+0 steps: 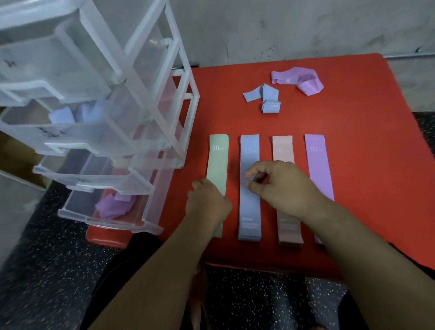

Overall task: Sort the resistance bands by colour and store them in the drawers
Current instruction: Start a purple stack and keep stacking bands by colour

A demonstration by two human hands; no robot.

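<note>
Four flat bands lie side by side on the red table (359,196): a green band (217,162) marked 30, a blue band (249,153) marked 20, a pink band (282,149) marked 15 and a purple band (316,159) marked 10. My left hand (207,204) lies over the green band's lower part, fingers curled at its left edge. Over the middle of the blue band, my right hand (278,185) has thumb and forefinger curled, pinching it. A crumpled blue band (264,97) and a crumpled purple band (297,79) lie further back.
A clear plastic drawer unit (146,69) stands at the table's left edge with its drawers pulled out. One drawer holds blue bands (64,114), the bottom drawer purple bands (115,205). A grey wall is behind the table and dark speckled floor below.
</note>
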